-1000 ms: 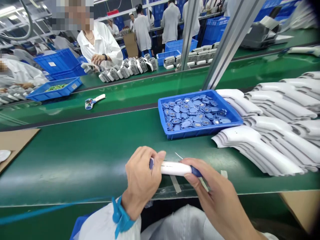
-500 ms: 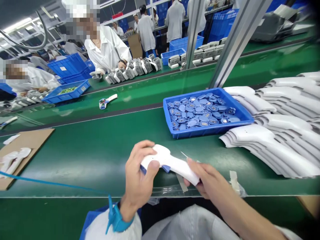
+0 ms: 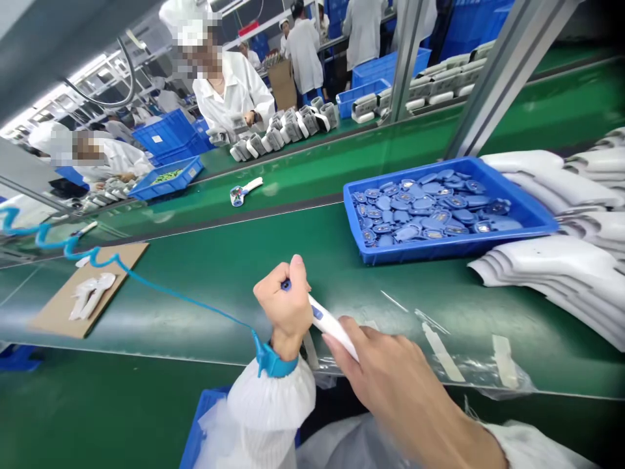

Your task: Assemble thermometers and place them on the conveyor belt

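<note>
My left hand (image 3: 284, 306) is closed round the head of a white thermometer-gun shell with a blue insert (image 3: 328, 324), held edge-on just above the green bench. My right hand (image 3: 383, 374) grips the shell's handle end from below. A blue wrist strap (image 3: 271, 361) with a coiled cord sits on my left wrist. A blue tray (image 3: 527, 208) of small blue parts stands to the right and beyond my hands. Stacked white shells (image 3: 551, 260) lie to its right.
Tape strips (image 3: 442, 342) stick to the bench's near edge. A cardboard sheet (image 3: 58, 312) with white parts lies at left. One assembled unit (image 3: 244, 191) rides the far belt. People in white coats work across it, beside blue bins (image 3: 168, 179). A slanted metal post (image 3: 493, 78) rises at back right.
The shell has turned from flat-side-up to edge-on, and both hands shifted slightly left and toward me. The view has swung left, showing more of the cardboard sheet.
</note>
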Available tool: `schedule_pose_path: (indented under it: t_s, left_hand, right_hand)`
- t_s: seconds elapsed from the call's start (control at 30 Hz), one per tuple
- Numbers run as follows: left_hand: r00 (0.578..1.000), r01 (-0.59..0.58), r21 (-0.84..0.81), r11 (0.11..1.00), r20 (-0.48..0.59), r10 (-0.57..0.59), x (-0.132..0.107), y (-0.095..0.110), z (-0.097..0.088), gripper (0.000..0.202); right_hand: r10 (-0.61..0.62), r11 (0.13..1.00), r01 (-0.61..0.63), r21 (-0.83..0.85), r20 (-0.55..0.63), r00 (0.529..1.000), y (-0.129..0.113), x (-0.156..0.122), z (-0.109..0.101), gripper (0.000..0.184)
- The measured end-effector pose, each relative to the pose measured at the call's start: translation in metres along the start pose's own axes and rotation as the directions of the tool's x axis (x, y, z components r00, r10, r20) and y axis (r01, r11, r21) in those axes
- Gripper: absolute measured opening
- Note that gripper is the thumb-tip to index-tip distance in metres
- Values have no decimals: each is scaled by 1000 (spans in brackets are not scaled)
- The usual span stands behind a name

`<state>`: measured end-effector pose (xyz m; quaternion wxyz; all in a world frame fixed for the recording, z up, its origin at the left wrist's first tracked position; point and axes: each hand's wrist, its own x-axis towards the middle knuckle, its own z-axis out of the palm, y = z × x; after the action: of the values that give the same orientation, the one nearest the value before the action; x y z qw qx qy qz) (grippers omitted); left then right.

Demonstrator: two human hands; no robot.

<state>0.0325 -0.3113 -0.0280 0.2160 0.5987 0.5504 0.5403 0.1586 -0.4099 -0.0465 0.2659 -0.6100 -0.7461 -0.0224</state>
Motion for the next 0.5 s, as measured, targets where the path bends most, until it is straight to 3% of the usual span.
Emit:
schedule_pose_path:
  t_s: [0.07,0.1,0.17,0.23,0.3,0.37,0.4,0.5]
  left_hand:
    - [980,33,-74,997,198,-18,6,-4,-14,44]
    - [941,57,-120,991,339,-13,10,-5,-22,35]
    - [811,122,-181,976,584,7,17,-7,-38,21]
    - [707,165,-162,973,707,-2,23,-4,-54,33]
    - [664,149,-53,987,745,-60,34,1,-67,32]
    - [650,115,81,990,748,-137,55,7,-79,28]
    - [663,119,146,982,724,-188,70,8,-84,26]
    - [762,301,276,913,505,-405,129,4,-86,27]
  right_hand:
    - [5,999,-5,41,-3,1000,6,2,1,43]
    - [9,998,-8,59,-18,1000,10,2,1,43]
    - [10,997,-7,74,-49,999,17,3,4,43]
    - [-12,997,16,73,-54,998,24,5,5,40]
    - [-21,997,26,79,-65,998,31,6,5,35]
    - [11,995,-1,96,-109,994,39,4,3,37]
    - [27,994,-12,107,-140,990,43,2,3,41]
    - [113,983,-91,161,-138,984,57,-13,9,47]
